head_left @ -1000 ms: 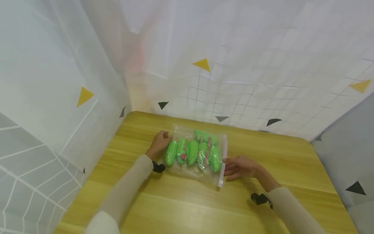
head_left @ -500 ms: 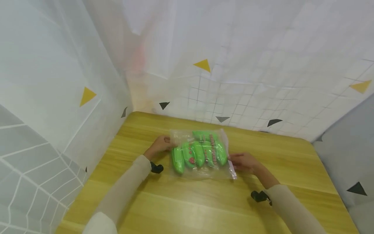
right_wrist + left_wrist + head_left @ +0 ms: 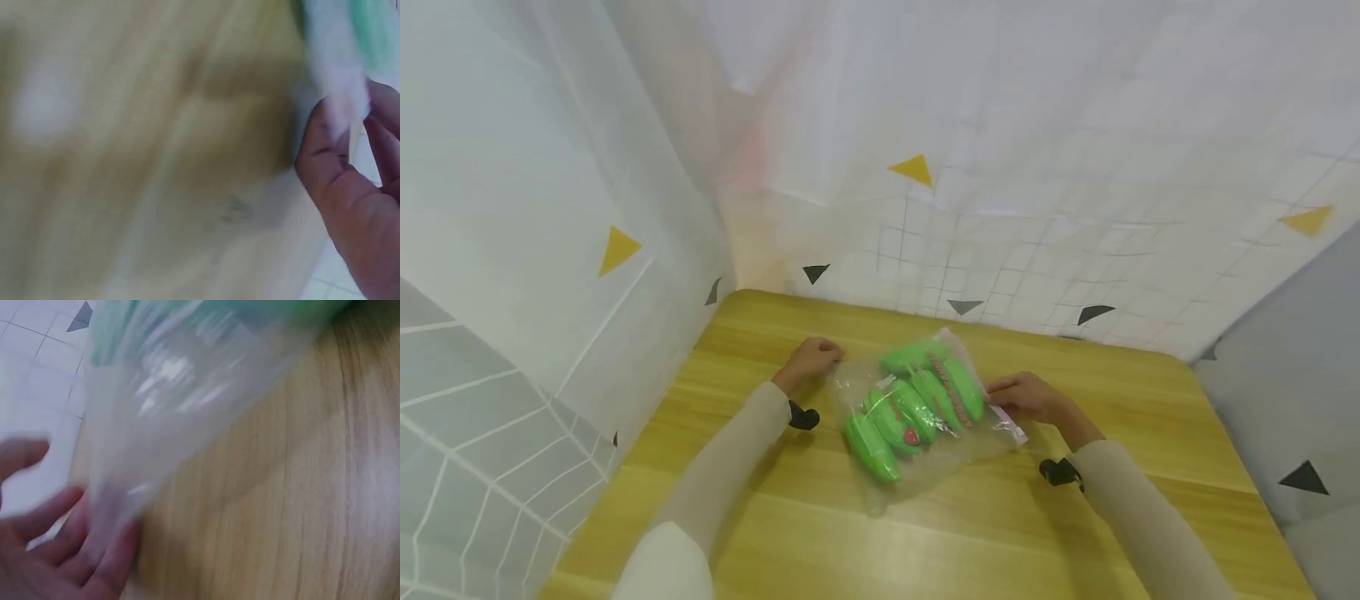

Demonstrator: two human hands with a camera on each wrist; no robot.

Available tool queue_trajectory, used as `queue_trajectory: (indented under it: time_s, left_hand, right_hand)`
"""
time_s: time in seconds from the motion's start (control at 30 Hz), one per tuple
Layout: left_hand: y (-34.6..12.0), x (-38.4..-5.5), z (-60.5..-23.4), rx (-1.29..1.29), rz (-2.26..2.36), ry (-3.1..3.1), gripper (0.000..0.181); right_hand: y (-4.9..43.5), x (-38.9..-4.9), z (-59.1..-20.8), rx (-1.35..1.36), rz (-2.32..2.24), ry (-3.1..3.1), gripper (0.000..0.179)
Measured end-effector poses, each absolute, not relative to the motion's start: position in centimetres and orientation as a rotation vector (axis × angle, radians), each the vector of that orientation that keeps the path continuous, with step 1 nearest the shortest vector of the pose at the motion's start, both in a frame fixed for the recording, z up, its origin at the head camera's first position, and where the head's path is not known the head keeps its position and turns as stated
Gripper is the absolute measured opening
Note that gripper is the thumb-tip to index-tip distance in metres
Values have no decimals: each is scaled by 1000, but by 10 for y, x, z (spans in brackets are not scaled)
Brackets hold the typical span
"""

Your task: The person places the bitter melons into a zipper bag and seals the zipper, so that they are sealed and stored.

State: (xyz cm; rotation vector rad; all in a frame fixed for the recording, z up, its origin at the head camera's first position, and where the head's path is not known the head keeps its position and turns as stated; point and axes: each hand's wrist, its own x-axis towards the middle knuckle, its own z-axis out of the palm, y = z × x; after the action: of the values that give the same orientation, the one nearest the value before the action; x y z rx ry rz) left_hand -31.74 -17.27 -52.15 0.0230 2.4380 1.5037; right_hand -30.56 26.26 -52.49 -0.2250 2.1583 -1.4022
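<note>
A clear zip bag (image 3: 925,479) with a pale zip strip lies slanted on the wooden table in the head view. Inside it are several green, elongated pieces (image 3: 872,450), and red print shows on the plastic. At the strip, my right hand (image 3: 1024,395) pinches the bag's edge between thumb and finger, as the right wrist view confirms. My left hand (image 3: 811,360) is by the bag's left corner, its thumb side apart from the other fingers. In the left wrist view the plastic corner (image 3: 134,487) overlaps those fingers (image 3: 69,531), with the green contents blurred above.
The table (image 3: 865,558) has rounded far corners. White sheeting (image 3: 1037,167) with grid lines and triangles rises behind it and at both sides. A small black camera sits at the left wrist (image 3: 803,417) and another at the right wrist (image 3: 1060,472).
The bag has turned counterclockwise in the head view, its left end swinging toward me and its zip strip slanting. My right hand has moved slightly away from me; the left has stayed near its place.
</note>
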Motion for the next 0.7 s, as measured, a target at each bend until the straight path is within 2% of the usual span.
queue_trajectory:
  time_s: [0.2,0.4,0.7]
  left_hand:
    - [-172,-310,-526,244,1379,2260,20]
    - [-175,-297,-532,301,1369,2117,15]
    - [-175,-296,-519,394,1163,2027,18]
  right_hand:
    - [252,-318,-517,-421,-1204,2587,28]
    - [264,-320,-513,-299,-1156,2756,42]
    - [290,-316,-524,-9,-1678,2120,48]
